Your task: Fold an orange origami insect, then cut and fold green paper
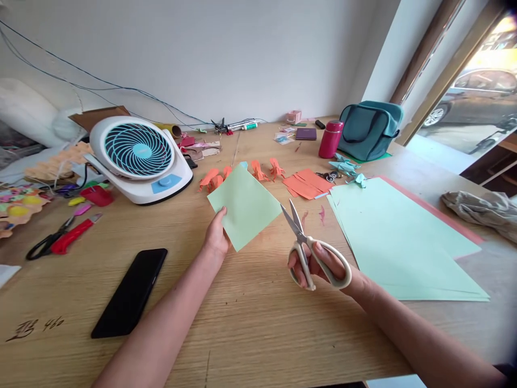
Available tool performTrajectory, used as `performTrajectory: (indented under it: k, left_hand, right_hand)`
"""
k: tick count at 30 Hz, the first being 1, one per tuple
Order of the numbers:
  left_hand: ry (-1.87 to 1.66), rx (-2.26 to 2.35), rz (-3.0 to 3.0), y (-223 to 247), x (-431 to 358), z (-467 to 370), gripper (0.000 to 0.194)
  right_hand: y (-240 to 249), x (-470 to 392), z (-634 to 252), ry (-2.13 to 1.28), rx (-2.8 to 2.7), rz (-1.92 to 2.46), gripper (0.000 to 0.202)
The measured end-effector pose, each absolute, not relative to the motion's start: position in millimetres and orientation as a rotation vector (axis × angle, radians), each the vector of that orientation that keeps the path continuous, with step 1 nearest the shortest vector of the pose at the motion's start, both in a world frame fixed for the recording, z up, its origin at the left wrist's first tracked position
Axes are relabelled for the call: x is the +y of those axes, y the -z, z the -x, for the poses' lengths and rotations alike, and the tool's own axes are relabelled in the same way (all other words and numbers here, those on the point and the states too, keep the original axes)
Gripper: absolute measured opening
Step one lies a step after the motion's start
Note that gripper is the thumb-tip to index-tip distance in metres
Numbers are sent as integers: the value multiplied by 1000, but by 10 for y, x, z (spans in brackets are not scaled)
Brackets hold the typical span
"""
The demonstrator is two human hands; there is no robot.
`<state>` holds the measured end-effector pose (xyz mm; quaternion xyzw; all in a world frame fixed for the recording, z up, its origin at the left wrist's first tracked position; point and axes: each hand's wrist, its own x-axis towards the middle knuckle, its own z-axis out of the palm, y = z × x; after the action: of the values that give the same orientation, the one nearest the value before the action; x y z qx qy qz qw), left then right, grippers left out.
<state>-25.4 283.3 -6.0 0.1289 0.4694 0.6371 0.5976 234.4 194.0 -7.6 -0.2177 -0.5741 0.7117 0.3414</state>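
Note:
My left hand (217, 235) pinches the lower left edge of a pale green square of paper (247, 205), which it holds up above the wooden table. In my right hand (319, 261) is a pair of scissors (304, 237) with cream handles, the fingers through the loops. Their blades are parted a little and point up towards the paper's right corner, close to it. Behind the square, several orange cut-paper figures (258, 170) stand on the table, some partly hidden by it. Large pale green sheets (399, 237) lie in a stack to the right.
A white fan (139, 148) stands at the left, near a red utility knife (76, 234) and black-handled scissors (50, 241). A black phone (130, 293) lies by my left forearm. Orange paper pieces (307, 184), a pink bottle (331, 139) and a teal bag (369, 131) are towards the back right.

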Motion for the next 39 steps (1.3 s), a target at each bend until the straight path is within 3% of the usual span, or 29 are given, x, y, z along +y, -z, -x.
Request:
performTrajectory:
  k: [39]
  left_hand:
    - [-1471,1103,-373,82,2845,312,37]
  right_hand:
    - [85,1910,-2288,-1958,-1375,600,62]
